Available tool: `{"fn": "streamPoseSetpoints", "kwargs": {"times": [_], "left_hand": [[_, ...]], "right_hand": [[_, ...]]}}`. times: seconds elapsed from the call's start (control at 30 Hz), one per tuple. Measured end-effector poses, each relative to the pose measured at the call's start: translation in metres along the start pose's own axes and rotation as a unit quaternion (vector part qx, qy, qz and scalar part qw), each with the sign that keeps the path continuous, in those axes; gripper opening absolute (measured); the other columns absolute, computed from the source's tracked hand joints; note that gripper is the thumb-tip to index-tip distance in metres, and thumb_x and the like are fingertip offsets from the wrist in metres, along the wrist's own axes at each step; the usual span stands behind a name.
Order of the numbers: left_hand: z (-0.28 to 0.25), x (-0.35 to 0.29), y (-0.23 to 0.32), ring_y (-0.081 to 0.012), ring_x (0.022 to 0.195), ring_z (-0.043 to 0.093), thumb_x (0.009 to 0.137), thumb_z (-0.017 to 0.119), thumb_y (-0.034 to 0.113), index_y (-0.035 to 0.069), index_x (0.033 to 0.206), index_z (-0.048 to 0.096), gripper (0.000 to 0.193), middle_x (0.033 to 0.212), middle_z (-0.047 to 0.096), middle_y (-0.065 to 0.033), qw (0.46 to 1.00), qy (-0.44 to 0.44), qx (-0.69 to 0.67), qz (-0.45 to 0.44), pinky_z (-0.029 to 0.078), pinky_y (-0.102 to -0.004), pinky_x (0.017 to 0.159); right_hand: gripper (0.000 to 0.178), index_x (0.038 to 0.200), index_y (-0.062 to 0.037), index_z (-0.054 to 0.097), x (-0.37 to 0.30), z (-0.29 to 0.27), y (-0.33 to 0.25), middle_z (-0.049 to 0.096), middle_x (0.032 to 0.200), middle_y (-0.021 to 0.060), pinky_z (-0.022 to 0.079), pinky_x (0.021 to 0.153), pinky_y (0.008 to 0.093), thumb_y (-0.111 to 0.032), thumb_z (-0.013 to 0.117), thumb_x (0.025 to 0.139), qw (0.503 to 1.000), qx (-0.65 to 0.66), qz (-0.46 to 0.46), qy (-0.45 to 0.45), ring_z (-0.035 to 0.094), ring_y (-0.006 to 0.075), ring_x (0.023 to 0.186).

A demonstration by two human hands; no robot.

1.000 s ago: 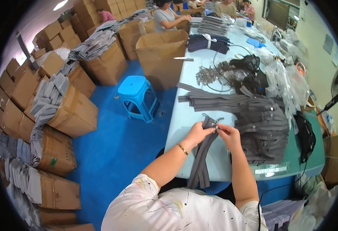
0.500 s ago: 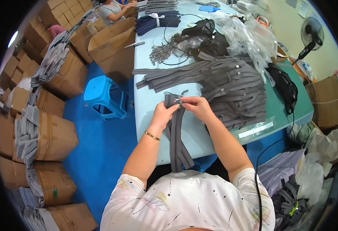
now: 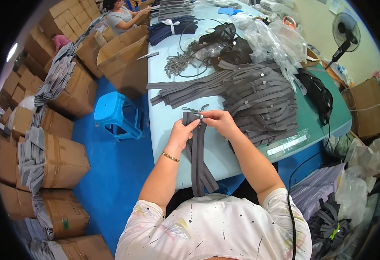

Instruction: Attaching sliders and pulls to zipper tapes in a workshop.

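Both hands pinch the top of a grey zipper strip over the pale-blue bench.
Left hand [image 3: 182, 133] and right hand [image 3: 218, 121] grip the grey zipper strip [image 3: 197, 160], which now hangs lower toward the lap than half a second ago; bench [image 3: 166, 91] carries a grey zipper pile [image 3: 259, 99]; cardboard boxes [image 3: 64, 160] and a blue stool [image 3: 114, 113] stand on the blue floor.

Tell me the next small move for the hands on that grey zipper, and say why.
Probably draw the slider down along the grey zipper. The right hand pinches the small metal slider at the zipper's top end, the left hand grips the tape just beside it, and the rest hangs over the edge of the table, so the top looks seated.
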State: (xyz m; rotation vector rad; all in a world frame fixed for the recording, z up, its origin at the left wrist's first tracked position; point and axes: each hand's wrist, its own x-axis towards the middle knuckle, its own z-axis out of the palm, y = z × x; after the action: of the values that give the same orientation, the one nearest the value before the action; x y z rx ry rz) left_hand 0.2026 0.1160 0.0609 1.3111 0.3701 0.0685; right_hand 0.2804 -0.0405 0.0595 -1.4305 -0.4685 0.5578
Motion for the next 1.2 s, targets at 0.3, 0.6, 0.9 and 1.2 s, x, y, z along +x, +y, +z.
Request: {"fn": "streamPoseSetpoints", "kwargs": {"times": [0.3, 0.6, 0.9, 1.2], "left_hand": [[-0.001, -0.001, -0.002, -0.0029, 0.044, 0.037, 0.076, 0.072, 0.018, 0.002, 0.084, 0.062, 0.02, 0.069, 0.058, 0.0006, 0.999, -0.026, 0.027, -0.017, 0.027, -0.0194, 0.038], [0.002, -0.004, 0.0, -0.0023, 0.042, 0.036, 0.078, 0.07, 0.014, 0.001, 0.084, 0.062, 0.016, 0.065, 0.056, 0.0013, 1.0, -0.014, 0.008, -0.017, 0.025, -0.0193, 0.036], [-0.002, -0.005, -0.002, -0.0093, 0.068, 0.057, 0.081, 0.065, 0.012, -0.001, 0.092, 0.063, 0.017, 0.08, 0.063, -0.0039, 1.0, -0.022, 0.013, 0.003, 0.046, -0.0236, 0.059], [0.003, -0.007, -0.005, -0.0062, 0.068, 0.054, 0.085, 0.061, 0.016, -0.002, 0.097, 0.061, 0.021, 0.082, 0.061, -0.0014, 0.995, -0.071, 0.057, 0.027, 0.045, -0.0216, 0.058]], "right_hand": [[0.025, 0.107, -0.0037, 0.064, 0.003, -0.002, 0.007, 0.064, 0.09, 0.0007, 0.046, 0.073, 0.0209, -0.002, 0.061, 0.082, 0.998, 0.014, -0.058, -0.011, 0.056, 0.0062, 0.081], [0.023, 0.104, -0.005, 0.066, 0.002, 0.001, 0.013, 0.066, 0.089, 0.0023, 0.048, 0.073, 0.0212, -0.002, 0.062, 0.081, 0.995, -0.059, -0.079, 0.017, 0.059, 0.0064, 0.08], [0.021, 0.103, -0.0038, 0.065, 0.007, 0.003, 0.013, 0.066, 0.091, 0.0036, 0.047, 0.072, 0.0209, -0.005, 0.063, 0.082, 0.99, -0.106, -0.092, -0.006, 0.059, 0.0071, 0.08], [0.017, 0.098, -0.001, 0.065, 0.002, -0.003, 0.012, 0.062, 0.079, -0.0017, 0.04, 0.059, 0.0169, -0.008, 0.064, 0.082, 0.996, -0.045, -0.065, 0.03, 0.053, 0.0031, 0.069]]}}
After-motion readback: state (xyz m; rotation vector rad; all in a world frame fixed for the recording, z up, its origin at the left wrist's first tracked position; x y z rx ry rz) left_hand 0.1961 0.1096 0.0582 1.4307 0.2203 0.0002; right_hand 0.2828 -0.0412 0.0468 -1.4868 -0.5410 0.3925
